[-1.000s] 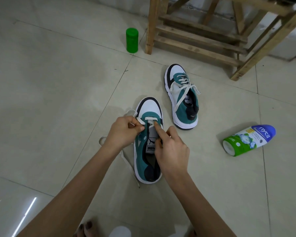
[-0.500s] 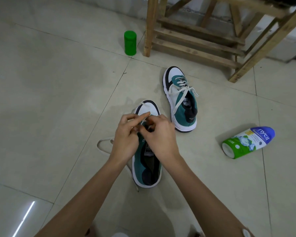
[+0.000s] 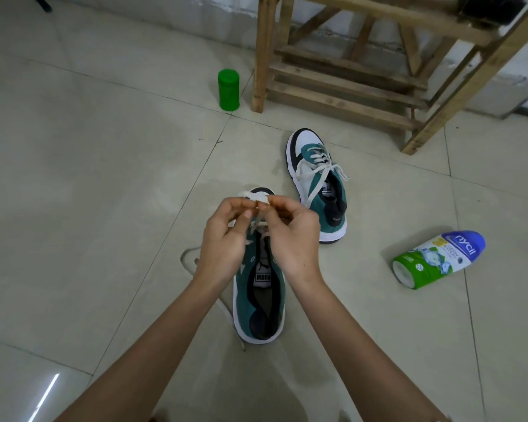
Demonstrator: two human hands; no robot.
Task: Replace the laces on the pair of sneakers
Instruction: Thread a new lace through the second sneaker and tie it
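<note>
Higher now over the toe of the sneaker, the left hand and right hand each pinch the lace between curled fingers, close together.

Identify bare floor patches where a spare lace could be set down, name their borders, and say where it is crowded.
Widest: floor left of the near sneaker, past its trailing lace, up to the green jar. Between the far sneaker and the bottle. Crowded: the near sneaker's toe, where left hand and right hand pinch the lace; the wooden rack.
</note>
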